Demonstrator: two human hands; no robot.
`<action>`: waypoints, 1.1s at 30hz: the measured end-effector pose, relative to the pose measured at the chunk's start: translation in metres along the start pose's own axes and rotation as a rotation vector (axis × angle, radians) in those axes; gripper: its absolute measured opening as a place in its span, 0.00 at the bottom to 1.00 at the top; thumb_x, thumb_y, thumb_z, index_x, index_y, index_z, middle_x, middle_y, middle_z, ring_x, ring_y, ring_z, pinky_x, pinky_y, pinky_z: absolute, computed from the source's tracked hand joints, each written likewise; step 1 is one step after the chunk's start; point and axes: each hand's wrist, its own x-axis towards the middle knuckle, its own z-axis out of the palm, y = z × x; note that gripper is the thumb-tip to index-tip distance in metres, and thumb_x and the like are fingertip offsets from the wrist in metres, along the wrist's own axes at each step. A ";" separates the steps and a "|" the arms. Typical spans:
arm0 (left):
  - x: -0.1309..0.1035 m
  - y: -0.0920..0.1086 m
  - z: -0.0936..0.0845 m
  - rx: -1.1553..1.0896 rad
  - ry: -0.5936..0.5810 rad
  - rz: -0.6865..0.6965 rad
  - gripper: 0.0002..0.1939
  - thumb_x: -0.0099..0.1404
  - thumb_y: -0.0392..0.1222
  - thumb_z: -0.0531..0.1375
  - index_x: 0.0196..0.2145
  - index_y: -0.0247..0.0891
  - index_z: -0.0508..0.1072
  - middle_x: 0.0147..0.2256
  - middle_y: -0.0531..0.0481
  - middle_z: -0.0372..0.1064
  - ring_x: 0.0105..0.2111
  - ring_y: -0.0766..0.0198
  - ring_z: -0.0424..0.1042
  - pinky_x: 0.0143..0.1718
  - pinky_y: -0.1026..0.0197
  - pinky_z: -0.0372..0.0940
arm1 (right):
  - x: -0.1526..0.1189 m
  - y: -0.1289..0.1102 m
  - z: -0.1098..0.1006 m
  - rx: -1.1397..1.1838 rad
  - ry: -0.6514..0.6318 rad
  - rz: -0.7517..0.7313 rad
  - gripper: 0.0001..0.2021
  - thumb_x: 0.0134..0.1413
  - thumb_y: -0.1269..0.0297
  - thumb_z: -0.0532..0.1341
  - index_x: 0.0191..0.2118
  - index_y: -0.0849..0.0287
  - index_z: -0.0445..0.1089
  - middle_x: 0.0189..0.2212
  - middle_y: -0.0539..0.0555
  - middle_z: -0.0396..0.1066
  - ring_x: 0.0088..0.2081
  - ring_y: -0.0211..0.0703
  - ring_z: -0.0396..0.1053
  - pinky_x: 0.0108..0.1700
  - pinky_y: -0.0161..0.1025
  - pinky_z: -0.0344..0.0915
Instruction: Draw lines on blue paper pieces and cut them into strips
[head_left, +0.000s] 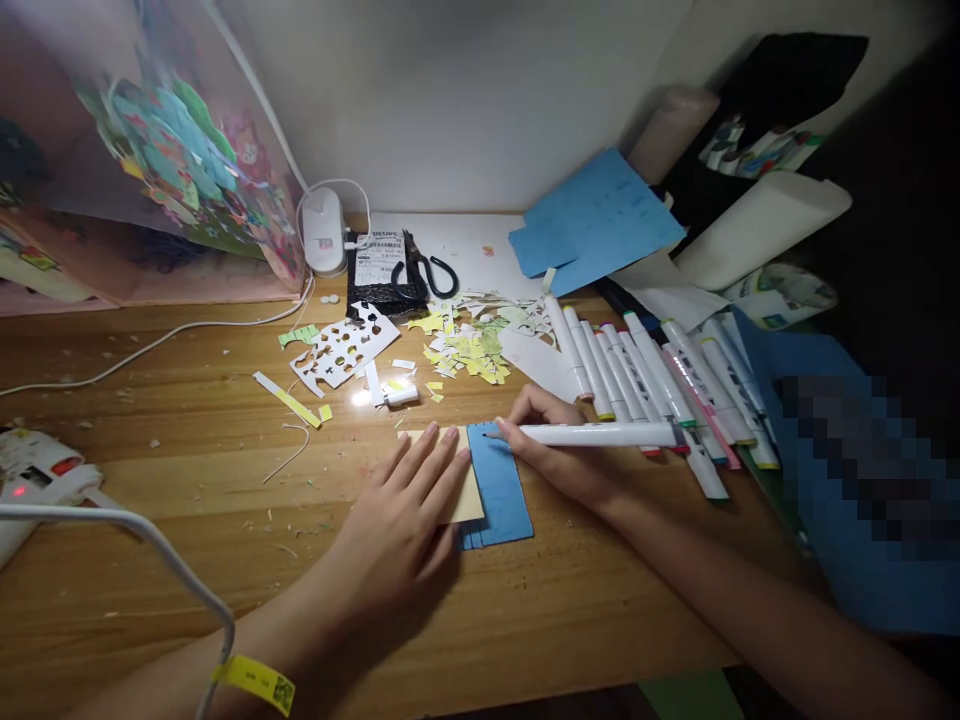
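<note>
White marker (pixel 600 435) over blue paper (pixel 504 490)

A home craft desk: scissors (pixel 426 272) at twelve o'clock beside paper scraps (pixel 472 350), white markers (pixel 637 370) at two o'clock, a decorated pink box (pixel 161 170) at ten, on a wood-grain top (pixel 300 560) against a plain wall (pixel 465 110).
</note>
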 end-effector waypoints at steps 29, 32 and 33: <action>0.001 0.000 -0.001 -0.127 -0.016 -0.053 0.31 0.68 0.47 0.49 0.65 0.35 0.47 0.65 0.43 0.40 0.65 0.52 0.40 0.63 0.46 0.43 | 0.004 0.002 0.009 -0.064 -0.011 0.005 0.08 0.53 0.58 0.63 0.31 0.56 0.66 0.27 0.47 0.68 0.29 0.36 0.64 0.29 0.33 0.59; 0.002 0.000 -0.001 -0.152 -0.013 -0.053 0.31 0.68 0.47 0.49 0.65 0.36 0.47 0.65 0.44 0.40 0.64 0.52 0.41 0.63 0.46 0.43 | 0.004 0.000 0.007 -0.081 -0.023 0.003 0.09 0.53 0.58 0.62 0.30 0.56 0.65 0.27 0.47 0.68 0.28 0.36 0.64 0.29 0.33 0.58; 0.002 0.000 -0.001 -0.160 -0.012 -0.053 0.31 0.68 0.47 0.49 0.64 0.36 0.47 0.65 0.44 0.41 0.64 0.52 0.41 0.63 0.46 0.43 | 0.004 -0.001 0.007 -0.087 -0.032 0.004 0.09 0.54 0.58 0.62 0.30 0.57 0.65 0.26 0.47 0.67 0.28 0.36 0.64 0.28 0.33 0.58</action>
